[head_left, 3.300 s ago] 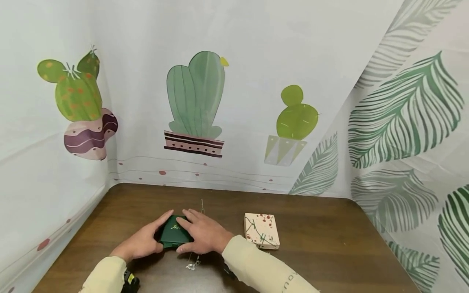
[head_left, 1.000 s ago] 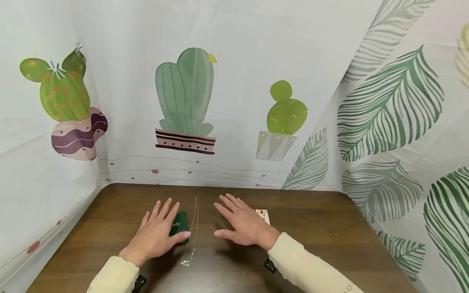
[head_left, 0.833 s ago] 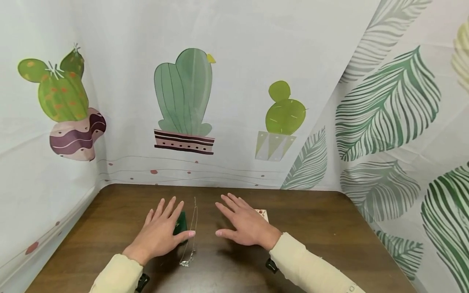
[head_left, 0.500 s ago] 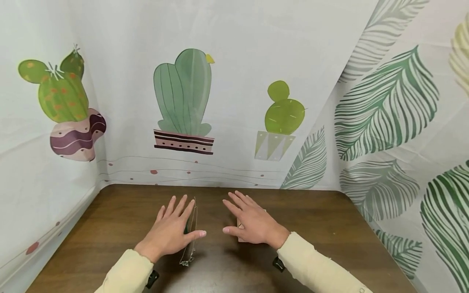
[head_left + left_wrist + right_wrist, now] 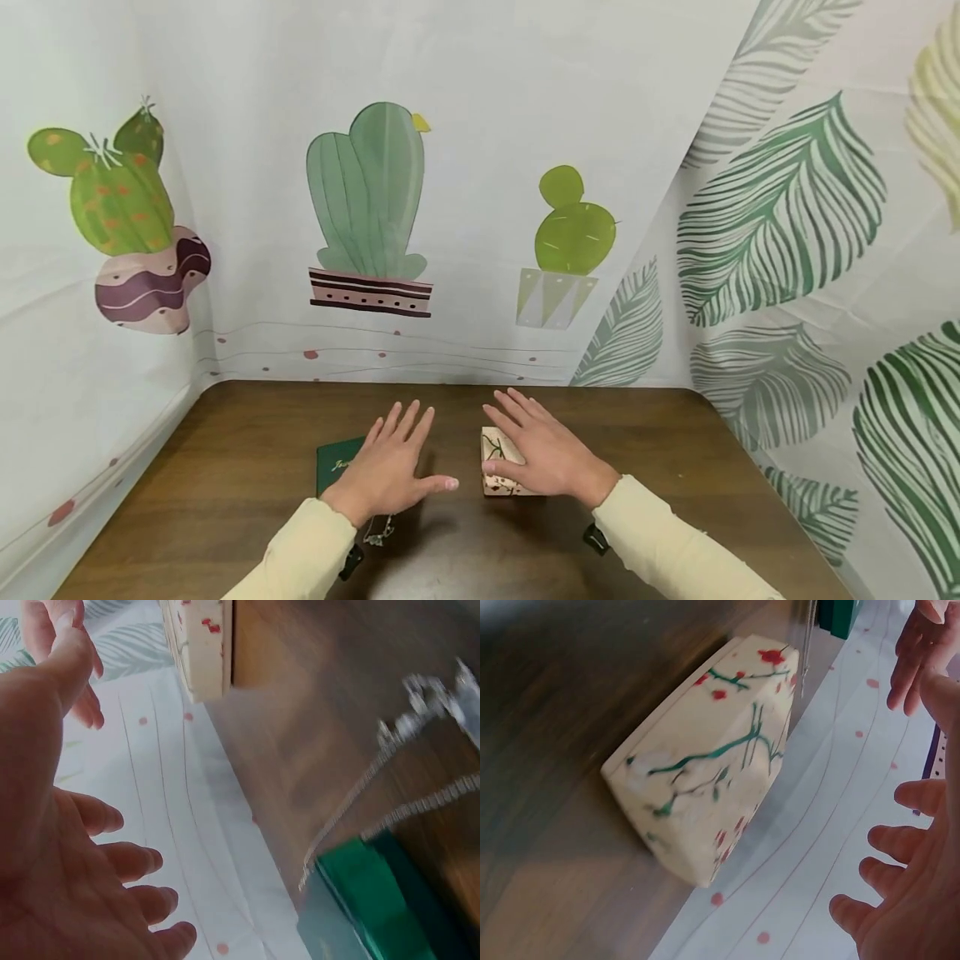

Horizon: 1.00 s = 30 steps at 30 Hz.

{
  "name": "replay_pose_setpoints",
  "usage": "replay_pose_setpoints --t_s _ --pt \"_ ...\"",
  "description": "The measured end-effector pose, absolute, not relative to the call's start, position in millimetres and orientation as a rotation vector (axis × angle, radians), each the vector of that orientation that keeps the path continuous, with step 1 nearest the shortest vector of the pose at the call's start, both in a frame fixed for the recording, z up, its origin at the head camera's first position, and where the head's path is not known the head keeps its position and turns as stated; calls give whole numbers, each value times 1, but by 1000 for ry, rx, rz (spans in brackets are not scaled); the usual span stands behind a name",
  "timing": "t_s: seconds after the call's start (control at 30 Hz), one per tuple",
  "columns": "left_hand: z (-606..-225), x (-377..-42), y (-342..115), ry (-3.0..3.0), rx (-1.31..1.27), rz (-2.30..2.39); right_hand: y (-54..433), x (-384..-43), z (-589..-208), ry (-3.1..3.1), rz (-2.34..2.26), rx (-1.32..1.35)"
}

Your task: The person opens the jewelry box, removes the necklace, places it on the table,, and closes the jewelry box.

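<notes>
My left hand hovers with spread, straight fingers over a silver necklace, hiding most of its chain in the head view. Left of that hand lies a dark green box with gold lettering, partly covered by the wrist; the left wrist view shows the chain beside the green box. My right hand is held above a cream box printed with red blossoms and green branches, covering its right part. In the right wrist view, the cream box stands apart from the fingers.
Everything lies on a brown wooden table with rounded back corners. Behind it hangs a white cloth printed with cacti and leaves. Black straps sit at the wrists, below cream sleeves.
Both hands were on the green box at first, then lifted and parted. Since then they have drifted right, the left from the green box to over the necklace. The boxes stay put.
</notes>
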<state>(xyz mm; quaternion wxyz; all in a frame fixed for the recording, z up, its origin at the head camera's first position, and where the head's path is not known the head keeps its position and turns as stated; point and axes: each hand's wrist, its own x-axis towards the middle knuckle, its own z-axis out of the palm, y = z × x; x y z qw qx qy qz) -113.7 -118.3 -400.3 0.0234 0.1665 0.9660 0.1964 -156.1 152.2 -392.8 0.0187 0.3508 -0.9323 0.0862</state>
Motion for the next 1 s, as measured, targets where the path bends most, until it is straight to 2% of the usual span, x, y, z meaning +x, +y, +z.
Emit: replay_pose_setpoints --t_s 0.67,1.0 --pt "-436 -136 -76 2778 628 785 190 -164 -412 -3026 333 1034" --pt "-452 -143 -62 2678 561 864 200 -169 -427 -3080 442 1013"
